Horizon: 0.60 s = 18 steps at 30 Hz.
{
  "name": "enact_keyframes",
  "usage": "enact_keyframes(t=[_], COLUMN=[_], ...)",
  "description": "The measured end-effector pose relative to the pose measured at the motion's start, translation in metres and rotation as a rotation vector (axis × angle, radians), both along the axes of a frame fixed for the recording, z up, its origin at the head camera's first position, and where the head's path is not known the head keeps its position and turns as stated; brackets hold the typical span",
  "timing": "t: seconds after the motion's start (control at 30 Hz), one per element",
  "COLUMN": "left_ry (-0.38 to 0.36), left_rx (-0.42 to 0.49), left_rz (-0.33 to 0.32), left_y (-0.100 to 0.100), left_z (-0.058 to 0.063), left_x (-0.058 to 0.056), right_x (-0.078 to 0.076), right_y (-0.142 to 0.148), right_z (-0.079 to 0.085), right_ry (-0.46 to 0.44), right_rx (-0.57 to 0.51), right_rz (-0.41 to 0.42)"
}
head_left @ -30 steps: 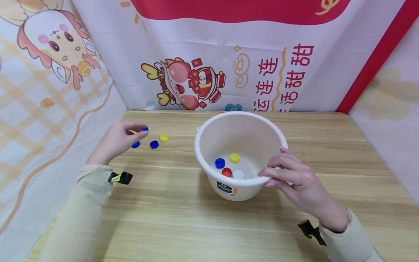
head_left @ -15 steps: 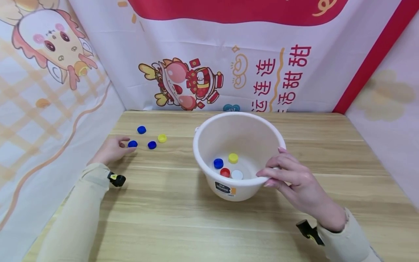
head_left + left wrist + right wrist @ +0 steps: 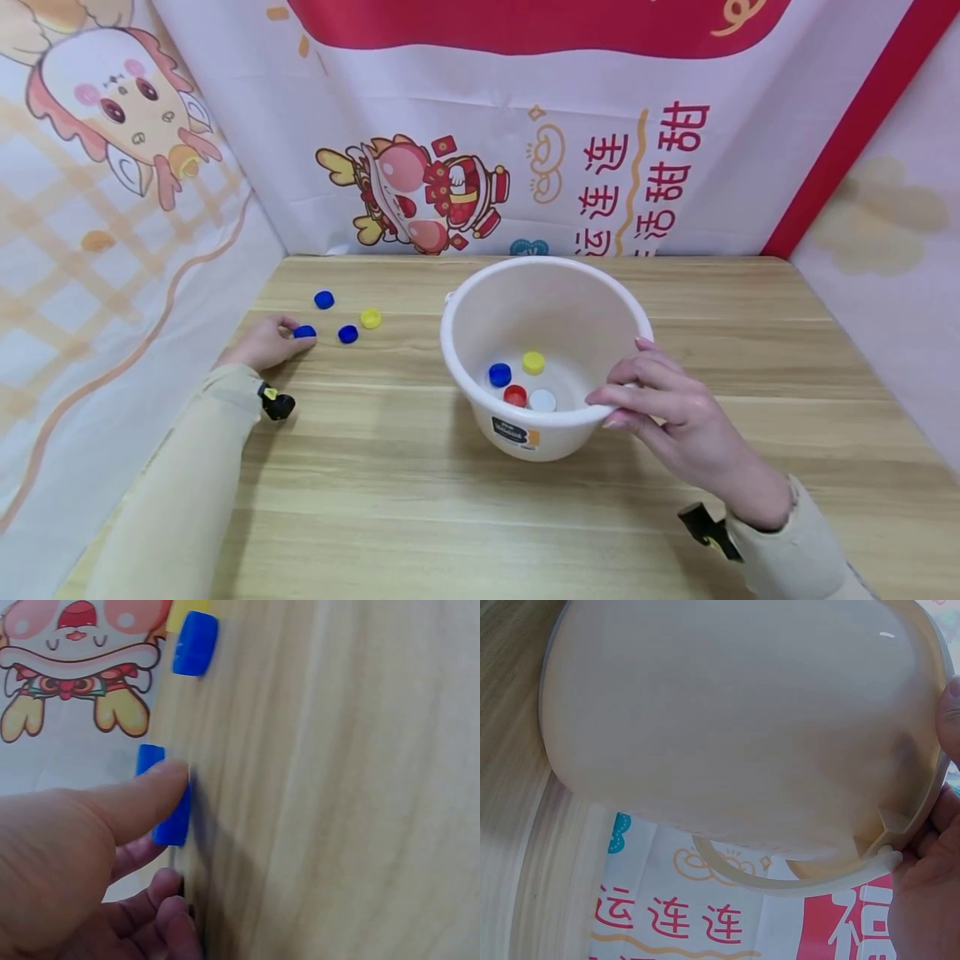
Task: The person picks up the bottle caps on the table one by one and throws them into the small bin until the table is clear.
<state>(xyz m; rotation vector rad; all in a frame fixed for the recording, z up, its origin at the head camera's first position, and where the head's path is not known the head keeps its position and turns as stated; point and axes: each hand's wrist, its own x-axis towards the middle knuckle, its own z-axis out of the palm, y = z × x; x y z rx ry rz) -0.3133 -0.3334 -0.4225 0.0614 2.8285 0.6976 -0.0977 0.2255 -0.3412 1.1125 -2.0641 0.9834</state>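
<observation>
My left hand (image 3: 262, 342) is low over the left side of the table, thumb and forefinger pinching a blue bottle cap (image 3: 304, 332). In the left wrist view the thumb covers part of that cap (image 3: 172, 825), which stands at the table surface. Close by lie two more blue caps, a far one (image 3: 324, 299) and a nearer one (image 3: 348, 334), plus a yellow cap (image 3: 371, 318). My right hand (image 3: 678, 408) grips the rim of a white plastic bucket (image 3: 547, 333), thumb outside and fingertips over the edge.
Inside the bucket lie a blue cap (image 3: 500, 374), a yellow cap (image 3: 533, 362), a red cap (image 3: 515, 395) and a white cap (image 3: 543, 401). The bucket's handle (image 3: 780, 885) hangs along its side. Printed cloth (image 3: 555, 83) stands behind the wooden table (image 3: 375, 500).
My left hand has left the far blue cap, which now lies on the table, and moved nearer to another blue cap, closing finger and thumb on it. The right hand stays on the bucket.
</observation>
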Motion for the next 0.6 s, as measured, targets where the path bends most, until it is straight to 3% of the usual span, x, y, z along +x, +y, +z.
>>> enact_keyframes(t=[0.2,0.4,0.6], left_ry=[0.040,0.034,0.021], left_rx=[-0.037,-0.070,-0.029], left_rz=[-0.015,-0.023,-0.004], left_y=[0.006,0.014,0.011], left_z=[-0.001,0.004,0.009], left_x=[0.001,0.006,0.011], right_x=[0.000,0.000,0.000], right_y=[0.000,0.000,-0.001], right_z=[0.000,0.001,0.000], right_ry=[0.005,0.008,0.006], right_rx=[-0.001,0.006,0.000], right_rz=[-0.002,0.002,0.004])
